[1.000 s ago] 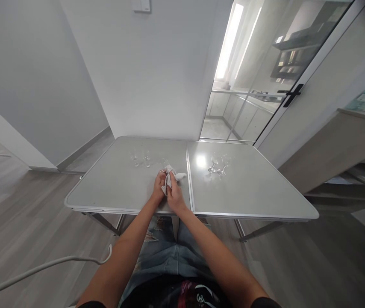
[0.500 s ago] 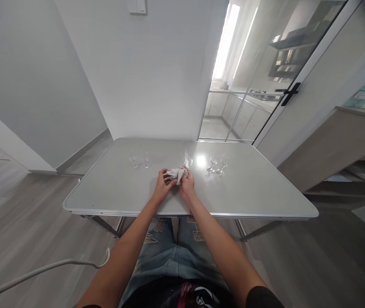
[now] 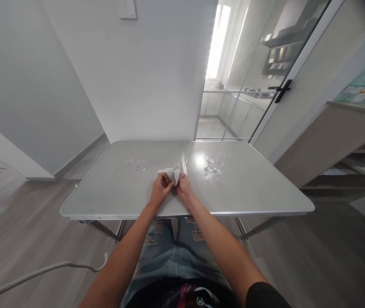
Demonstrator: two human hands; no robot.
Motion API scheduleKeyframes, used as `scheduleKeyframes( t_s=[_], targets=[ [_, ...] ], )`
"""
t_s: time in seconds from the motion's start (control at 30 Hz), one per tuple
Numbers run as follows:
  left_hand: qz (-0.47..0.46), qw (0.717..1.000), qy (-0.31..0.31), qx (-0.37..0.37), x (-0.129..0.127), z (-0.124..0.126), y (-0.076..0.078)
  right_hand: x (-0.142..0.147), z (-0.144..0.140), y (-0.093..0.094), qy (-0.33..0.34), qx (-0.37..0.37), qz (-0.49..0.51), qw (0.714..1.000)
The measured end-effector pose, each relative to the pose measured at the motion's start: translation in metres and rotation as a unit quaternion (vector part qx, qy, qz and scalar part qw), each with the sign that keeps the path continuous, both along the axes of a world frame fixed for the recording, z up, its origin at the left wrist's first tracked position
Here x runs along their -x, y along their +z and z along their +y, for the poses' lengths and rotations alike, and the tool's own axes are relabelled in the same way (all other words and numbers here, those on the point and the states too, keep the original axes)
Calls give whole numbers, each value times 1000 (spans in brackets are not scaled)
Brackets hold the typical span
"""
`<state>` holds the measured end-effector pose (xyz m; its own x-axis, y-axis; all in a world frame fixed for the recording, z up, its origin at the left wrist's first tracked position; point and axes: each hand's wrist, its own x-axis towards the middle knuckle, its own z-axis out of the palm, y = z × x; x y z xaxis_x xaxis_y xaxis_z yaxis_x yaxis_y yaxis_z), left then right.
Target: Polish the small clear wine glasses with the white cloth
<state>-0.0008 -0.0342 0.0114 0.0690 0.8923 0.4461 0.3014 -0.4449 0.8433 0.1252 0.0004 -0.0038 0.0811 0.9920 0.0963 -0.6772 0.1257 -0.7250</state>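
Note:
Over the middle of the table, my left hand (image 3: 160, 189) pinches a crumpled white cloth (image 3: 169, 172) with curled fingers. Beside it, my right hand (image 3: 184, 185) is closed round a small clear glass (image 3: 178, 167), largely hidden by the cloth and fingers. The cloth presses against this glass. Off to the left on the table stand two small clear glasses (image 3: 142, 165), faint against the surface. Two stemmed glasses (image 3: 218, 167) stand to the right of my right hand.
The light grey folding table (image 3: 105, 192) has a metal rim and a centre seam. A white wall meets its back edge. At the right are a glazed door (image 3: 283, 90) and a shelf (image 3: 355, 108) with plastic bottles. A pale curved tube (image 3: 51, 267) crosses the lower left.
The cloth now extends further left from the fingers, and the held glass has shifted left within the cloth. Both hands stay close together. The camera view has shifted slightly.

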Motion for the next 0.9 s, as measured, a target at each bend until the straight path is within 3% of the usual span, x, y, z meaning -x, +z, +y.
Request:
scheduleKeyframes(
  t_s=[0.17, 0.3, 0.57, 0.7, 0.9],
  targets=[
    [21, 998, -60, 17, -2, 3, -3, 1, -2, 0, -12, -26, -7, 1000],
    [48, 997, -63, 1, -1, 3, -3, 1, -5, 1, -6, -22, -33, 999],
    [-106, 981, -126, 106, -1, 6, -9, -8, -15, 12, 34, -14, 30, 999],
    [-129, 977, -112, 127, -2, 4, -10, -6, -16, 13, 40, -23, 33, 998],
    [-77, 995, -50, 48, 1, 2, -10, -2, -15, 14, 47, -19, 3, 999]
  ],
)
